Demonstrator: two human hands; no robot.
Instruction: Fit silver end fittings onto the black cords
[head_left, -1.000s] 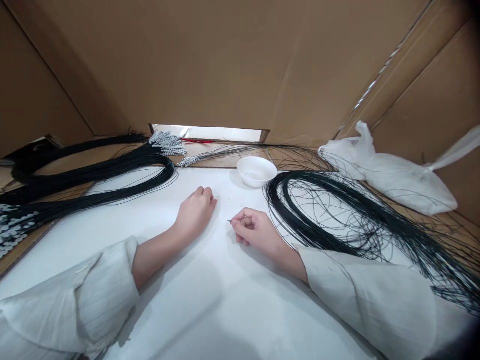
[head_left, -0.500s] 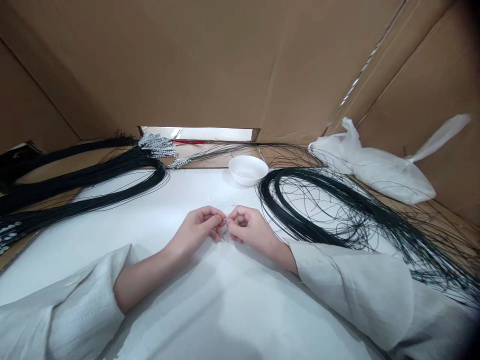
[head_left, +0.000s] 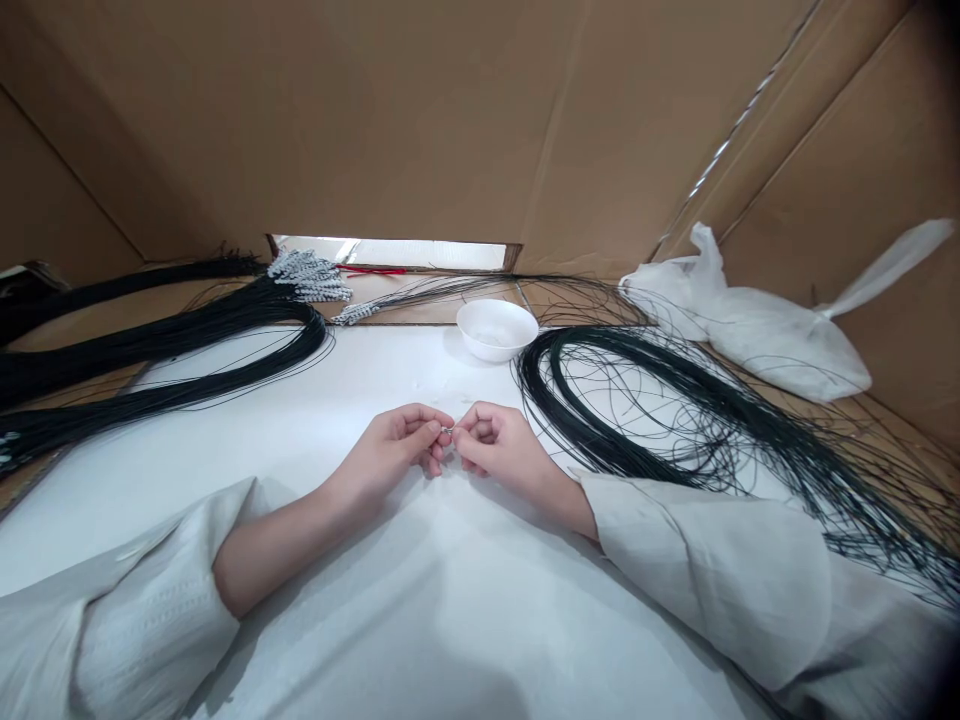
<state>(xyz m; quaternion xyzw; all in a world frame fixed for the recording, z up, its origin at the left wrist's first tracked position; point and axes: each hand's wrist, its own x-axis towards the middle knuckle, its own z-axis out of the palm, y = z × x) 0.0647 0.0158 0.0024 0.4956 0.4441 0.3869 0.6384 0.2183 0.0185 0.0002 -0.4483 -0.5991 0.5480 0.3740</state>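
Observation:
My left hand [head_left: 397,442] and my right hand [head_left: 499,440] meet fingertip to fingertip above the white tabletop [head_left: 360,380]. Between them is a tiny silvery piece [head_left: 448,431], too small for me to tell its kind. My left thumb and forefinger pinch one end of it. The right thumb and forefinger are closed at its other end. Beyond the hands stands a white bowl [head_left: 496,345], whose contents I cannot make out.
Black cord bundles [head_left: 217,375] lie at the left, with black-and-white patterned ends [head_left: 307,274]. Looped dark cords [head_left: 600,450] with loose strands spread on the right. Behind them sits a knotted white plastic bag [head_left: 787,340]. Cardboard walls [head_left: 420,120] enclose the back and sides.
The fingertips have drawn slightly apart, and more of the silvery piece shows between them. The whole view has shifted a little. Both hands keep their pinch.

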